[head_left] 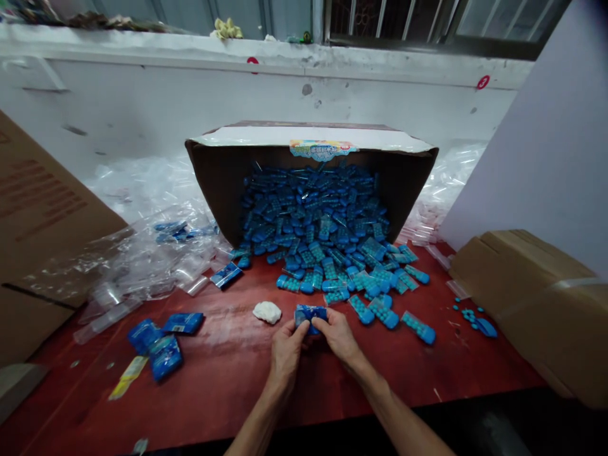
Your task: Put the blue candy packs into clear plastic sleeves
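Observation:
Both hands meet over the red table, pinching one small blue packet point(311, 311) between them. My left hand point(287, 348) has its thumb on the packet's left part, and my right hand point(339, 335) grips its right part. Just left of the hands lies a crumpled white lump point(266, 311). Behind them, a cardboard box point(209, 183) on its side spills many small blue cases with turquoise beads point(323, 234). Several blue packets point(165, 358) lie at the left, and another blue packet point(226, 275) sits near the box's left corner.
Clear plastic bags point(156, 253) pile up left of the box. A closed brown carton point(536, 310) stands at the right, near loose beads point(468, 315). Another carton point(42, 228) is at the far left. A yellow strip point(128, 378) lies on the red table point(228, 386).

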The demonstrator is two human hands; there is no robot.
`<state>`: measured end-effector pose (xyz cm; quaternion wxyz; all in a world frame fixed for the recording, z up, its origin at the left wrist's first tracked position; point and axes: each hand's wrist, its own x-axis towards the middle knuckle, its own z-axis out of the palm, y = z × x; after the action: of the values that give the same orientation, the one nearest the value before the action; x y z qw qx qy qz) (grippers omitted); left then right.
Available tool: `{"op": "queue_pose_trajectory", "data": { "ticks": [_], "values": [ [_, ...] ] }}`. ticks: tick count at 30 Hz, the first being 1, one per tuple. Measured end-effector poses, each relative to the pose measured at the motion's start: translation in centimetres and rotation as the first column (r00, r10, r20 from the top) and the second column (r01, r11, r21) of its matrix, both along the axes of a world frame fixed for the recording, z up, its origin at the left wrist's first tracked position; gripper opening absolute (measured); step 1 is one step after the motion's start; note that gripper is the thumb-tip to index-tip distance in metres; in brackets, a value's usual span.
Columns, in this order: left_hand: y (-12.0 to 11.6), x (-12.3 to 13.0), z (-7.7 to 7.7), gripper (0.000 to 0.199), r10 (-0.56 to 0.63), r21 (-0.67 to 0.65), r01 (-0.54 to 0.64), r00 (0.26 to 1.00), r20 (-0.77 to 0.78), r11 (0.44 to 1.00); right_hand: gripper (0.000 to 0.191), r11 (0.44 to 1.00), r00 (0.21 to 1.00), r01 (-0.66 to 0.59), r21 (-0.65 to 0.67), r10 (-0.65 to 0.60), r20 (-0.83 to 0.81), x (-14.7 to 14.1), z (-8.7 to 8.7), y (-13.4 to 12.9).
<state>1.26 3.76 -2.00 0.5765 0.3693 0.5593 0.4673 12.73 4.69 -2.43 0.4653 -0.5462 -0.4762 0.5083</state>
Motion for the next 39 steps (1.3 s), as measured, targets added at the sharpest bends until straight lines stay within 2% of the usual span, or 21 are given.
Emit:
{"op": "queue_pose_trajectory", "data": {
  "ticks": [3,7,11,14,16,17,18,20,22,23,25,26,28,31,33,34,36,39],
  "values": [
    [-0.1,0.2,-0.6,0.035,0.094,0.031,-0.094,0.996,-0.004,0.995,0.015,0.999,0.998,0.041,0.01,-0.042,0.04,-0.8,-0.2,-0.4],
    [0.0,0.3,-1.0,0.037,0.117,-0.007,-0.117,0.993,0.016,0.993,0.02,0.995,0.989,0.094,0.029,-0.097,0.111,-1.9,-0.5,-1.0],
    [0.1,0.0,-0.3,0.035,0.014,-0.069,-0.006,0.992,0.122,0.998,0.022,0.997,0.983,0.048,0.061,-0.058,0.173,-1.6,0.0,-1.3],
    [-0.1,-0.5,0.1,0.032,-0.103,-0.134,0.139,0.964,0.245,0.981,0.021,0.994,0.976,-0.063,0.088,0.043,0.212,0.0,1.1,-1.5],
    [-0.3,-0.9,0.2,0.029,-0.11,-0.168,0.159,0.956,0.271,0.973,0.022,0.984,0.948,-0.127,0.126,0.083,0.308,1.6,1.7,-1.4],
    [-0.5,-1.0,0.1,0.028,-0.089,-0.185,0.143,0.957,0.275,0.972,0.021,0.978,0.904,-0.131,0.165,0.049,0.425,2.6,1.9,-1.4],
    [-0.6,-1.1,0.0,0.027,-0.064,-0.21,0.127,0.957,0.284,0.97,0.02,0.972,0.825,-0.109,0.209,-0.029,0.565,3.5,2.0,-1.4],
    [-0.9,-1.3,-0.2,0.026,-0.024,-0.277,0.121,0.945,0.327,0.953,0.021,0.962,0.55,-0.023,0.273,-0.216,0.807,5.1,1.7,-1.3],
    [-1.0,-1.4,-0.2,0.023,0.006,-0.358,0.141,0.926,0.378,0.923,0.019,0.96,0.289,0.038,0.277,-0.276,0.917,6.2,1.1,-1.4],
    [-1.1,-1.5,-0.1,0.022,0.019,-0.393,0.154,0.915,0.403,0.907,0.016,0.964,0.212,0.039,0.262,-0.264,0.941,6.5,0.7,-1.5],
    [-1.2,-1.6,0.1,0.02,0.042,-0.445,0.18,0.894,0.445,0.877,0.012,0.971,0.16,-0.003,0.237,-0.234,0.959,6.4,0.1,-1.7],
    [-1.2,-1.6,0.2,0.019,0.052,-0.462,0.191,0.886,0.462,0.866,0.012,0.973,0.17,-0.037,0.229,-0.219,0.961,6.2,-0.2,-1.9],
    [-1.3,-1.7,0.5,0.017,0.068,-0.483,0.2,0.874,0.481,0.852,0.016,0.97,0.242,-0.106,0.22,-0.189,0.952,5.7,-0.4,-2.1],
    [-1.4,-1.9,0.6,0.017,0.088,-0.499,0.189,0.874,0.479,0.845,0.022,0.951,0.466,-0.186,0.247,-0.135,0.874,5.5,0.0,-2.3],
    [-1.4,-1.9,0.5,0.018,0.087,-0.496,0.175,0.883,0.461,0.851,0.023,0.931,0.627,-0.19,0.311,-0.128,0.768,5.6,0.9,-2.4],
    [-1.4,-2.0,0.4,0.018,0.084,-0.49,0.169,0.888,0.453,0.855,0.024,0.919,0.682,-0.188,0.347,-0.132,0.719,5.6,1.5,-2.6],
    [-1.4,-2.0,0.2,0.019,0.075,-0.476,0.161,0.896,0.438,0.864,0.025,0.892,0.733,-0.207,0.401,-0.131,0.668,5.4,2.8,-3.0],
    [-1.5,-1.9,0.0,0.02,0.062,-0.454,0.162,0.896,0.439,0.876,0.027,0.864,0.729,-0.266,0.426,-0.109,0.676,4.8,4.1,-3.6]
  ]
}}
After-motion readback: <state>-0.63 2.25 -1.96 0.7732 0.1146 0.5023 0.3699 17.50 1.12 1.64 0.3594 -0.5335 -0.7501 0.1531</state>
